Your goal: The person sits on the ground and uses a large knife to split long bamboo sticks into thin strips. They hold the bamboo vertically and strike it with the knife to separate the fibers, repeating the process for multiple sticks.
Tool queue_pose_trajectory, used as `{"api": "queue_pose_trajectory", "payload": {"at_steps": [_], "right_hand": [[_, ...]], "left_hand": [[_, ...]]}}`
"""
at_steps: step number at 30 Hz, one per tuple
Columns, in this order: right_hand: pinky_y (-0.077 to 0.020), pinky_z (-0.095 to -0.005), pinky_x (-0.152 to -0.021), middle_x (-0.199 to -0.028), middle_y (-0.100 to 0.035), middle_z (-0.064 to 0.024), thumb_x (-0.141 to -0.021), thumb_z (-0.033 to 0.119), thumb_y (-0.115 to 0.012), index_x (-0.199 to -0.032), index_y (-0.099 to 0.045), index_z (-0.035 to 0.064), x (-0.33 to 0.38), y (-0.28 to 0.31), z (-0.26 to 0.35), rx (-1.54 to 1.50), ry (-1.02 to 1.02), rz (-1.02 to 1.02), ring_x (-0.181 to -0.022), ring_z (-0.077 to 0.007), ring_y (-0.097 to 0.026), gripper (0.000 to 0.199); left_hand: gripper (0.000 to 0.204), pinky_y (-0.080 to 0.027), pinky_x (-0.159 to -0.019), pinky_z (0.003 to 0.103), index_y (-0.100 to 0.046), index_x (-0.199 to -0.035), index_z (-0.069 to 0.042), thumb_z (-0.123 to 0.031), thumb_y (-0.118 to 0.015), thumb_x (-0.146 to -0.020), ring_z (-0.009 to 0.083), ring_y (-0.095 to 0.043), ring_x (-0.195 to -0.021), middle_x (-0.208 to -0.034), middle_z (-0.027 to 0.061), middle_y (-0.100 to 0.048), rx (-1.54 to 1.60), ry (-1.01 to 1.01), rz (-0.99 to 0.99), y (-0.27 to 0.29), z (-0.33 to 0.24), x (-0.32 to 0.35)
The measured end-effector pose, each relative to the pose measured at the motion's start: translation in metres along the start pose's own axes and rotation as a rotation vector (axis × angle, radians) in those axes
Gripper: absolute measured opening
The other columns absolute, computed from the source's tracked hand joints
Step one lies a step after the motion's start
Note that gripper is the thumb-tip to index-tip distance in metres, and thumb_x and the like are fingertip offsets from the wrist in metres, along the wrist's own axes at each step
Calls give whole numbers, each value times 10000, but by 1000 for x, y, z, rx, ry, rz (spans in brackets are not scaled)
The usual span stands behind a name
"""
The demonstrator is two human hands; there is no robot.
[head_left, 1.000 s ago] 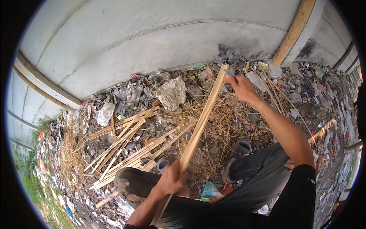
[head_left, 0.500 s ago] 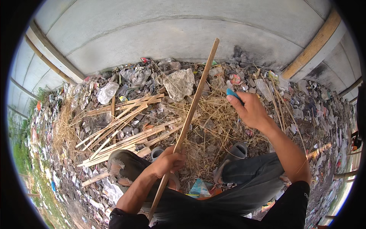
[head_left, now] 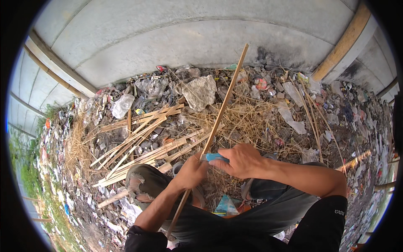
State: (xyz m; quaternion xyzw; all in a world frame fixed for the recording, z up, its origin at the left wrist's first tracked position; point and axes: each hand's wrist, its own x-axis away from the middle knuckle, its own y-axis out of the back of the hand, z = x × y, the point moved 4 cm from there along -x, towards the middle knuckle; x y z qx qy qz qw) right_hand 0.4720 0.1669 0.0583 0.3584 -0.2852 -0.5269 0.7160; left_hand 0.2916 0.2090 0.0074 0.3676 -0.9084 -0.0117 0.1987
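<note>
A long bamboo strip (head_left: 227, 98) slants across the middle, from near the wall down over my lap. My left hand (head_left: 192, 173) is closed around it at about knee height. Just above that grip, my right hand (head_left: 243, 161) holds a blue-handled knife (head_left: 216, 157). The knife's front end meets the strip right beside my left fingers; its blade is too small to make out clearly. More split strips (head_left: 147, 158) lie in a loose pile on the ground to the left. Thin curled shavings (head_left: 247, 122) cover the ground beyond my hands.
A grey panel wall (head_left: 189, 42) rises at the far side, with a wooden post (head_left: 342, 44) at its right. A pale rock (head_left: 199, 93) sits among litter near its base. My bent knees flank the strip. Long thin sticks (head_left: 310, 113) lie at the right.
My right hand has come down and left with the knife, from out over the shavings to the strip beside my left hand. The strip's upper end has shifted slightly right.
</note>
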Motion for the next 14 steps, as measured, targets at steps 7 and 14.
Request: {"api": "queue_pose_trajectory", "payload": {"at_steps": [7,14], "right_hand": [[-420,-403,-546,-525,-449,-88,-1066,554,-395,-799,-644,-32,-8,152,-156,12,-563,-509,-501,-229,-479,690],[-468,-406,-607,-615,-606,-170,-1007,602,-501,-918,-724,0,0,87,-58,-122,-236,-285,-596,-283,-627,648]], "left_hand": [[298,-443,-613,365,-579,-979,-1,-294,-549,-1025,154,-523,-670,-700,52,-551,-91,-119,230,-25,13,48],[253,-378,-545,286,-548,-934,-67,-296,-531,-1040,71,-455,-626,-696,-32,-489,236,180,187,4,2,21]]}}
